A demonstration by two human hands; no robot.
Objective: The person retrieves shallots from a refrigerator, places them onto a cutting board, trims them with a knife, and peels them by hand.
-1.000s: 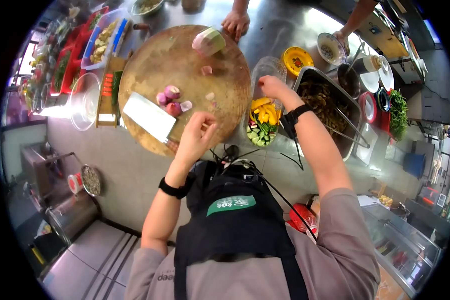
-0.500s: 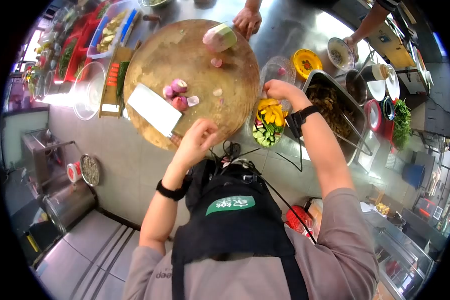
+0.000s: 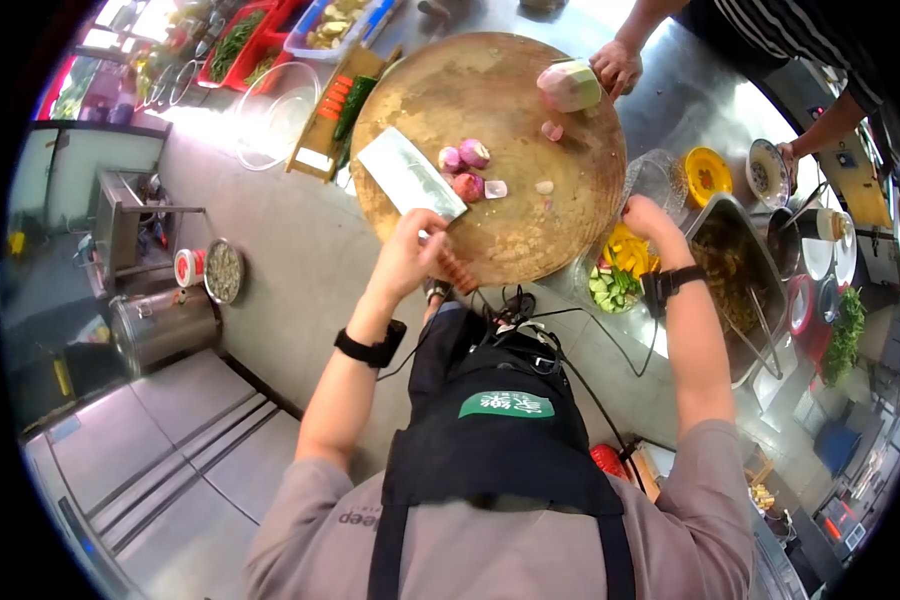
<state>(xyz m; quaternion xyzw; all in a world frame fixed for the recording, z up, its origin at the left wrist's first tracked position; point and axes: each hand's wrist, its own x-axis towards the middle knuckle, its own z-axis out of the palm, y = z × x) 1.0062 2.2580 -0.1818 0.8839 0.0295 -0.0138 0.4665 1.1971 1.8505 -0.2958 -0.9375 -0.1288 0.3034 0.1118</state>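
Head view — cleaver (image 3: pixel 402 168) right beside left hand (image 3: pixel 411 252).

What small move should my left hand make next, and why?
Probably shift the left hand onto the cleaver handle: the handle appears ungripped right beside it, and juts past the edge of the round chopping board.

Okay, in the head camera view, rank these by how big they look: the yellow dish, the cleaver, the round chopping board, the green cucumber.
Largest to smallest:
Round chopping board
Cleaver
Yellow dish and green cucumber: too alike to rank
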